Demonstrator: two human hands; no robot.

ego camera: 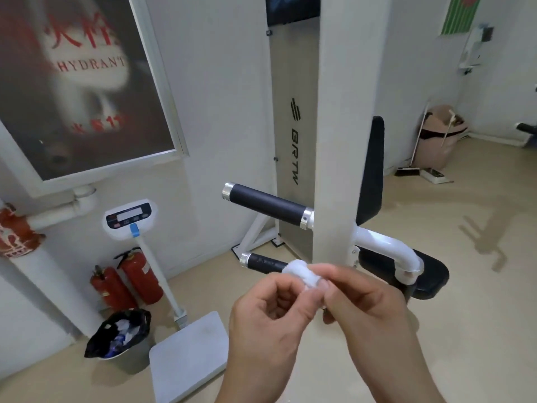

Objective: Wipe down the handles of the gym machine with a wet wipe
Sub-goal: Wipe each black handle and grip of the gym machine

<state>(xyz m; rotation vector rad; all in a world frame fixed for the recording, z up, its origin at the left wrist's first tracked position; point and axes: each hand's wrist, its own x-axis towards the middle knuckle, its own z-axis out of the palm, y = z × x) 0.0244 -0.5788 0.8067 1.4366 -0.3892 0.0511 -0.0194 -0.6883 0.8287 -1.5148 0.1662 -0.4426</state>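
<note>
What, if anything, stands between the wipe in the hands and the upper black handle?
Nothing visible. The wipe, pinched by the left hand and right hand, sits below the upper handle, open space between; the white post stands aside.

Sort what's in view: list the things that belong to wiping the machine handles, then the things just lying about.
For the job: wet wipe, pinched by left hand and right hand; upper handle; lower handle.

Lying about: two fire extinguishers; weighing scale; rubbish bin with black liner; beige bin in the far corner.
</note>
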